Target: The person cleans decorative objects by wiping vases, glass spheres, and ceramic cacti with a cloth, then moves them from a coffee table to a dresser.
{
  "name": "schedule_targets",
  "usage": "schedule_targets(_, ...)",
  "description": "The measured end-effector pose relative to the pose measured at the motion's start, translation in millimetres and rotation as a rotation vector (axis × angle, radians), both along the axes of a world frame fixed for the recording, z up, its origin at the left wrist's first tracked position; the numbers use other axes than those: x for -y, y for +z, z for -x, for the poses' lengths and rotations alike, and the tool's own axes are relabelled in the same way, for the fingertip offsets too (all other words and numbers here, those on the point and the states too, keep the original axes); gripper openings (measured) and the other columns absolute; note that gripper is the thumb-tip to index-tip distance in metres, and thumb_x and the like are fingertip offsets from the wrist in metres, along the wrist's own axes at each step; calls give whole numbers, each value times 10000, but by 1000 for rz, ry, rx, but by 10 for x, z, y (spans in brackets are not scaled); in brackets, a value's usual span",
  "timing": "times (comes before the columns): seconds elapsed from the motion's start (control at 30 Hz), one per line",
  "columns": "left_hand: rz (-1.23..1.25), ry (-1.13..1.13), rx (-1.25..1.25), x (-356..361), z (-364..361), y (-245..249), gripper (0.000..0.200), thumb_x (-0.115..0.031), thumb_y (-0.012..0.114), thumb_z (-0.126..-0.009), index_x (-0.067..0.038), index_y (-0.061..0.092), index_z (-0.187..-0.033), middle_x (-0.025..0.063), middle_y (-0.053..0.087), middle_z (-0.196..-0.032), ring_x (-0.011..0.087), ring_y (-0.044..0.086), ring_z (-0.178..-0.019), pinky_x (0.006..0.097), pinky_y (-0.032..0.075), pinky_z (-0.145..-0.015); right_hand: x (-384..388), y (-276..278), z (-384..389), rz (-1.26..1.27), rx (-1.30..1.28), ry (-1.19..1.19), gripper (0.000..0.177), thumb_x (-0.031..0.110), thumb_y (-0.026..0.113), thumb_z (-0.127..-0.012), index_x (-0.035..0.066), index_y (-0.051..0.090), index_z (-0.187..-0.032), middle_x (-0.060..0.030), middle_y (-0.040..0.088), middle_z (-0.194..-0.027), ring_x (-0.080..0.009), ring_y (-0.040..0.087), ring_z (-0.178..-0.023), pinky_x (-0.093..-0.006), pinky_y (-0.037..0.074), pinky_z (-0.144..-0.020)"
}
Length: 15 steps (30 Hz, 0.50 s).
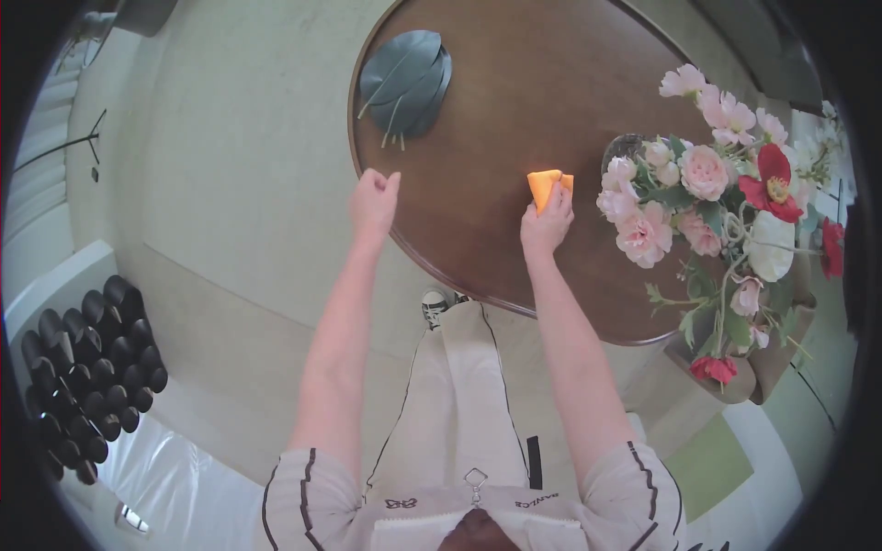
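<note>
An orange folded cloth [544,187] is held in my right hand [548,223] over the brown oval table [496,119]. My left hand [375,204] is at the table's left edge, its fingers curled in and the thumb up; whether anything small is inside does not show. Beyond it, near the upper left rim, dark green leaf-shaped pieces [406,83] lie overlapping on the tabletop.
A vase of pink, white and red flowers [703,172] stands on the table's right side. A chair [738,375] is at the lower right. At the far left stands a rack of black rounded items [95,372]. My shoe [435,306] shows below the table edge.
</note>
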<state>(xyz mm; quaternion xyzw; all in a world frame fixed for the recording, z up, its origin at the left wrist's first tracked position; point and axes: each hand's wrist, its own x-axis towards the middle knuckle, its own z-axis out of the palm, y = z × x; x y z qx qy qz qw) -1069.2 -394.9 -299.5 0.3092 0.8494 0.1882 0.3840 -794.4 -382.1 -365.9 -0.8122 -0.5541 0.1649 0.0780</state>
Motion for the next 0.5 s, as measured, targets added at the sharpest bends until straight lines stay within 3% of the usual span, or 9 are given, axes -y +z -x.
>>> schedule_targets(0.2, -68, -49, -103, -429, 136, -18, 299, -339, 512, -897, -139, 395, -709, -25, 480, -619, 236, 481, -618, 381, 333, -888, -6, 56, -6, 40, -4, 6, 564, 188, 553, -843, 151, 395, -1384, -95, 399, -1385, -363, 437, -1110, -446, 418, -931)
schedule_targets(0.3, -162, -86, -217, -598, 258, -138, 238, -304, 493, -892, -147, 443, -720, -28, 513, -643, 232, 513, -630, 379, 333, -826, 6, 37, -41, 21, -4, 13, 560, 192, 553, -845, 157, 396, -1381, -104, 399, -1391, -366, 439, -1102, -452, 428, -912)
schedule_targets(0.4, -243, -174, -416, -723, 434, -316, 137, -224, 450, -880, -147, 518, -790, -21, 571, -808, 200, 532, -666, 352, 326, -741, 11, 81, -28, 1, -13, 21, 558, 175, 571, -836, 138, 414, -1370, -114, 414, -1382, -373, 450, -1093, -458, 418, -928)
schedule_targets(0.5, -201, -264, -669, -837, 608, -510, 151, -215, 535, -841, -172, 611, -964, 2, 624, -952, 203, 588, -802, 359, 371, -703, 12, 98, -25, -10, -28, 28, 551, 160, 582, -816, 137, 431, -1346, -111, 434, -1362, -371, 458, -1085, -446, 396, -945)
